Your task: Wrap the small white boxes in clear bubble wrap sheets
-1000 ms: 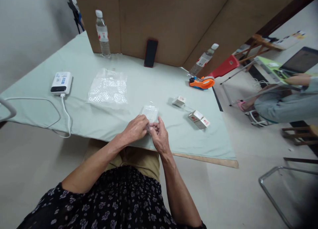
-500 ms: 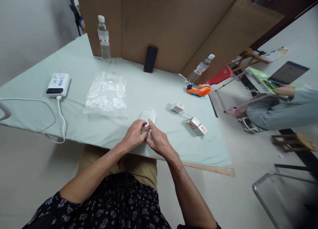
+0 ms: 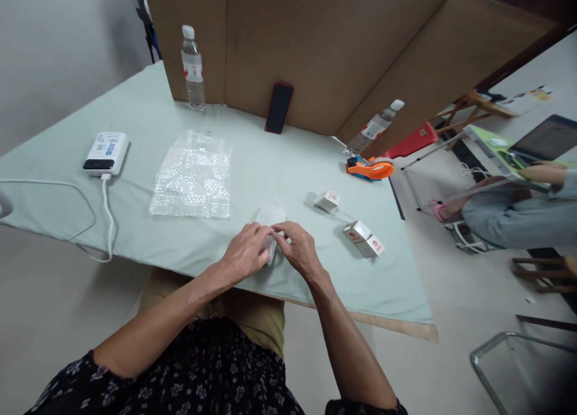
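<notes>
the left hand [image 3: 247,248], fingers bent and closed, grips a clear plastic packet [image 3: 271,215]; the right hand [image 3: 297,247] brings thumb and forefinger together at its edge, though whether they pinch the film cannot be told. the packet lies at the table's near side, between and just beyond the hands, its contents unclear. it is judged light, soft and somewhat slippery, best held by its edges. to the right, three small boxes [image 3: 358,230] rest on the pale green cloth [image 3: 252,151]; to the left lies bubble wrap [image 3: 193,178], with a white power bank [image 3: 107,153] farther out. a phone [image 3: 279,107] leans on a cardboard screen [image 3: 306,42]; an orange tape dispenser [image 3: 378,169] sits at right. beyond, a seated person [image 3: 514,217] reaches toward a laptop [image 3: 547,139].
</notes>
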Demonstrator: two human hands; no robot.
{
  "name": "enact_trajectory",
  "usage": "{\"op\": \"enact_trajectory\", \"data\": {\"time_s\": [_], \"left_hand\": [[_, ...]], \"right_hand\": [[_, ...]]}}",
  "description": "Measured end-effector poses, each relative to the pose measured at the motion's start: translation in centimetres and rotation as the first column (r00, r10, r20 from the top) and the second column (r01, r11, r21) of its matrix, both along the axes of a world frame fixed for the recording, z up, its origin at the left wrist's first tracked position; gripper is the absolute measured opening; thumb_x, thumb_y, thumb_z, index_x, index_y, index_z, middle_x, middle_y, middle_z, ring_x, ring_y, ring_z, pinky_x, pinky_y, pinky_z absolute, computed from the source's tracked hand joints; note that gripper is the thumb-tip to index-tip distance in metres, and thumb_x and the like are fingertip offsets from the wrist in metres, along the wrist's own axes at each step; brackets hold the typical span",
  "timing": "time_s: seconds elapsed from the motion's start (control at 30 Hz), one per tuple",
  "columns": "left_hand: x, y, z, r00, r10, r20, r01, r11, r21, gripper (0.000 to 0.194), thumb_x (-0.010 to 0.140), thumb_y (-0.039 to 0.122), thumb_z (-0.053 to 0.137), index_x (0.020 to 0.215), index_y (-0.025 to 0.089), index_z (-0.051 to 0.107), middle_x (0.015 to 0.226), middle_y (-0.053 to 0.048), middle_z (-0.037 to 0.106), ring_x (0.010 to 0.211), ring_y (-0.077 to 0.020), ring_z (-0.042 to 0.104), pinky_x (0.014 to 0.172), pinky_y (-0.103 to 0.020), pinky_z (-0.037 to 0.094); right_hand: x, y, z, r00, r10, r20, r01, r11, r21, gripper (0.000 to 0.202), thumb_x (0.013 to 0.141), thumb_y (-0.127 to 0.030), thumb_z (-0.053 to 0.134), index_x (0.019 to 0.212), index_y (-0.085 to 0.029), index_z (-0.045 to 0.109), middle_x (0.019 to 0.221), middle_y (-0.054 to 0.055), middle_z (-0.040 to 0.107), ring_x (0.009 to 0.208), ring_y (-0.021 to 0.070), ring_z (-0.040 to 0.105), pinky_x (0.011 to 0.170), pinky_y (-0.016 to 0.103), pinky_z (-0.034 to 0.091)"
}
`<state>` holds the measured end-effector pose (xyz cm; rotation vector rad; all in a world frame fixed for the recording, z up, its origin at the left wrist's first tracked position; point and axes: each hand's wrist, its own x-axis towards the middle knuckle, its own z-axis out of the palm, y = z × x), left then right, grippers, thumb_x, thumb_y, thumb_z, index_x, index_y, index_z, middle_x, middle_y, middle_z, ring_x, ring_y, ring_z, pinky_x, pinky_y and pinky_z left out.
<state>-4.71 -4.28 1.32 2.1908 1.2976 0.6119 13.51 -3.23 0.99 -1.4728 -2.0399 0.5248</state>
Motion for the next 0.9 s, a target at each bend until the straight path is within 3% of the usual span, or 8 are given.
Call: {"op": "enact_trajectory", "data": {"time_s": [0.13,0.27,0.4,0.5,0.57,0.63,0.77,0.9], "left_hand": [[0.1,0.2,0.7,0.994,-0.070,-0.087,0.073,0.997,0.027,0.038,0.081,0.009,0.053,0.116,0.023,0.058,0.124,-0.009,0.056,0.110,-0.0236,0.059,0.092,-0.037,0.054],[-0.1,0.6,0.8,0.985,-0.112,-0.127,0.115,0.993,0.018,0.035,0.082,0.011,0.054,0.116,0.020,0.060,0.123,-0.010,0.057,0.108,-0.0242,0.060,0.094,-0.040,0.054],[-0.2,0.8,0.6,0.979,-0.136,-0.149,0.143,0.989,0.038,0.020,0.087,0.016,0.053,0.104,0.017,0.064,0.122,-0.012,0.058,0.109,-0.0253,0.060,0.095,-0.041,0.054],[-0.2,0.6,0.5,0.980,-0.122,-0.156,0.131,0.990,0.045,0.017,0.088,0.017,0.052,0.100,0.017,0.065,0.124,-0.013,0.058,0.109,-0.0259,0.060,0.095,-0.041,0.054],[-0.1,0.5,0.6,0.981,-0.110,-0.158,0.118,0.992,0.045,0.017,0.088,0.017,0.053,0.099,0.017,0.066,0.125,-0.013,0.058,0.110,-0.0260,0.060,0.096,-0.041,0.054],[-0.1,0.5,0.6,0.982,-0.109,-0.157,0.117,0.992,0.044,0.018,0.088,0.016,0.053,0.099,0.017,0.066,0.127,-0.013,0.057,0.112,-0.0267,0.060,0.097,-0.041,0.053],[-0.2,0.4,0.5,0.983,-0.122,-0.136,0.131,0.990,0.055,0.019,0.087,0.014,0.052,0.100,0.017,0.066,0.129,-0.013,0.058,0.114,-0.0272,0.058,0.099,-0.043,0.052],[-0.2,0.3,0.5,0.983,-0.134,-0.122,0.143,0.987,0.071,0.023,0.085,0.011,0.052,0.103,0.018,0.064,0.127,-0.011,0.060,0.111,-0.0267,0.058,0.100,-0.044,0.049]], "right_hand": [[-0.4,0.6,-0.8,0.997,0.063,0.037,-0.063,0.998,0.014,0.029,0.085,-0.015,0.054,0.103,-0.025,0.074,0.103,0.007,0.075,0.095,0.0235,0.065,0.088,0.039,0.051],[-0.2,0.4,-1.5,0.998,0.028,-0.050,-0.027,0.999,0.028,0.020,0.086,-0.022,0.057,0.097,-0.021,0.074,0.096,0.008,0.075,0.086,0.0227,0.065,0.085,0.039,0.051],[0.6,0.6,-1.9,0.947,-0.239,-0.215,0.242,0.970,-0.013,0.024,0.082,-0.033,0.063,0.100,-0.019,0.070,0.095,0.007,0.072,0.071,0.0170,0.060,0.076,0.036,0.052],[1.2,1.5,-2.2,0.850,-0.434,-0.299,0.370,0.895,-0.249,0.045,0.074,-0.044,0.069,0.108,-0.016,0.065,0.092,0.007,0.072,0.060,0.0147,0.058,0.063,0.033,0.052],[1.2,2.4,-2.3,0.814,-0.474,-0.336,0.314,0.845,-0.433,0.055,0.069,-0.049,0.071,0.110,-0.014,0.062,0.081,0.004,0.070,0.054,0.0144,0.057,0.053,0.030,0.048],[0.7,3.4,-2.3,0.796,-0.473,-0.377,0.233,0.815,-0.531,0.053,0.066,-0.051,0.072,0.103,-0.014,0.062,0.066,-0.001,0.063,0.048,0.0133,0.053,0.046,0.027,0.041],[-0.5,5.3,-2.2,0.783,-0.441,-0.439,0.140,0.813,-0.566,0.038,0.058,-0.051,0.074,0.070,-0.019,0.057,0.049,-0.007,0.045,0.046,0.0100,0.041,0.044,0.025,0.032],[-1.0,6.4,-2.1,0.803,-0.384,-0.456,0.073,0.823,-0.564,0.037,0.055,-0.048,0.076,0.059,-0.020,0.053,0.050,-0.007,0.044,0.050,0.0089,0.038,0.047,0.024,0.030]]}}
